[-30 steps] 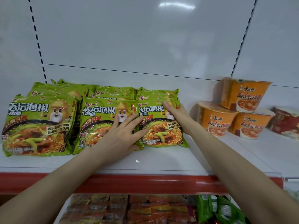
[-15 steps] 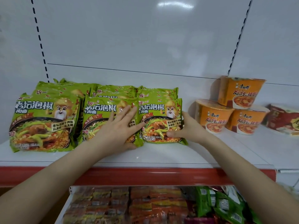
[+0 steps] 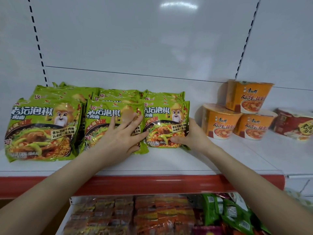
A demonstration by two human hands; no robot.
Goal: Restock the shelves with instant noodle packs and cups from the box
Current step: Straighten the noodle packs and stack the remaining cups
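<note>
Right hand point(image 3: 191, 136) moved from top right corner of right-hand green plastic noodle pack point(image 3: 166, 123) (a second ago, palm over upper edge) down to its lower right edge; thumb now on pack's front near bottom, fingers hidden behind. Left hand point(image 3: 118, 138), flat on middle green noodle pack point(image 3: 108, 119), slid slightly up; fingers spread wider. Right-hand pack sits straighter, closer against middle one.

Three green noodle-pack stacks point(image 3: 44, 126), three orange cups point(image 3: 220, 121), perhaps one red bowl point(image 3: 294, 122).
</note>
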